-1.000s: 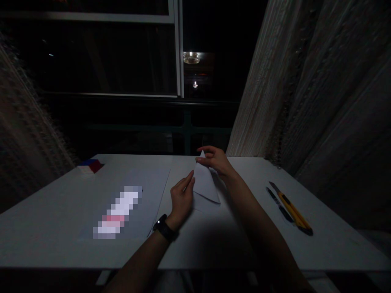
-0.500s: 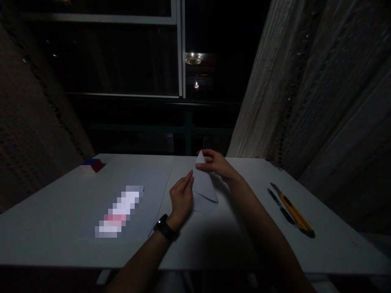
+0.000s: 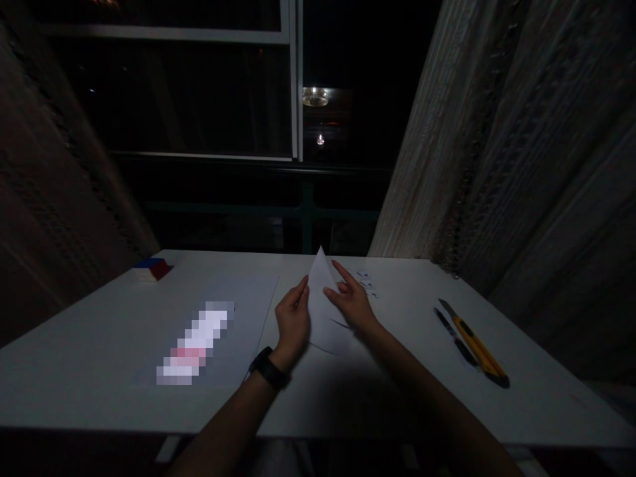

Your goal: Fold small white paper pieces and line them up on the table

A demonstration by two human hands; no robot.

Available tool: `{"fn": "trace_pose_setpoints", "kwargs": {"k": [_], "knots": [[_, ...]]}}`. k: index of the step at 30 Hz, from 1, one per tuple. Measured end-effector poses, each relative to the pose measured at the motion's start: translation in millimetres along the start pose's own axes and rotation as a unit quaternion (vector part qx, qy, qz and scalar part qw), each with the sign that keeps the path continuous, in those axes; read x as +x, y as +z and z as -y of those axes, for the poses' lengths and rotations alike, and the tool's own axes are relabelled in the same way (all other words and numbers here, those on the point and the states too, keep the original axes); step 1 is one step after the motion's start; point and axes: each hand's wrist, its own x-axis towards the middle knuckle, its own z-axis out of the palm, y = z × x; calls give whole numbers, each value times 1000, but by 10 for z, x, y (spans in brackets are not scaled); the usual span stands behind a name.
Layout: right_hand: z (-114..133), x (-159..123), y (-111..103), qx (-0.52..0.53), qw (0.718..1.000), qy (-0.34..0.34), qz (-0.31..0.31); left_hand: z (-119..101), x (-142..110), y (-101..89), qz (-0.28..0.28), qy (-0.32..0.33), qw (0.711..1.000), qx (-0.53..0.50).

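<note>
A folded sheet of white paper (image 3: 322, 301) stands between my two hands above the table, its pointed tip upward and its loose flaps hanging low. My left hand (image 3: 292, 318), with a black watch on the wrist, pinches the paper's left edge between thumb and fingers. On the right edge, my right hand (image 3: 354, 298) holds the paper with its thumb on the front face and fingers behind. The index finger stretches up along the side. Part of the paper's back is hidden.
A yellow utility knife (image 3: 477, 348) and a pen (image 3: 454, 336) lie on the white table (image 3: 407, 391) at the right. Small dark marks or scraps (image 3: 368, 286) show behind my right hand. At left are a flat white sheet (image 3: 253, 311), a blurred-out bright object (image 3: 199, 341) and a coloured cube (image 3: 153, 269).
My right hand has slid down from the paper's tip to its right edge, uncovering the tip. The paper has turned slightly, and the dark marks behind it have come into view.
</note>
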Motion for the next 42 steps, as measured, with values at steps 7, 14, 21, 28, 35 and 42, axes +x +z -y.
{"fn": "trace_pose_setpoints", "kwargs": {"k": [7, 14, 21, 28, 35, 42], "knots": [[-39, -29, 29, -64, 995, -58, -42, 5, 16, -26, 32, -9, 999, 12], [-132, -33, 5, -76, 996, -38, 1, -16, 348, -29, 49, -51, 996, -45], [-106, -75, 59, -184, 979, -61, -58, -6, 476, 30, 86, -17, 996, 6], [-75, -186, 189, -298, 947, -92, -71, -10, 467, 40, 125, 26, 986, 109], [-99, -246, 271, -275, 951, -114, -81, -104, 368, 157, 22, 22, 999, 33], [81, -141, 241, -125, 980, -96, -119, -213, 274, 121, 5, 65, 998, 7]]}}
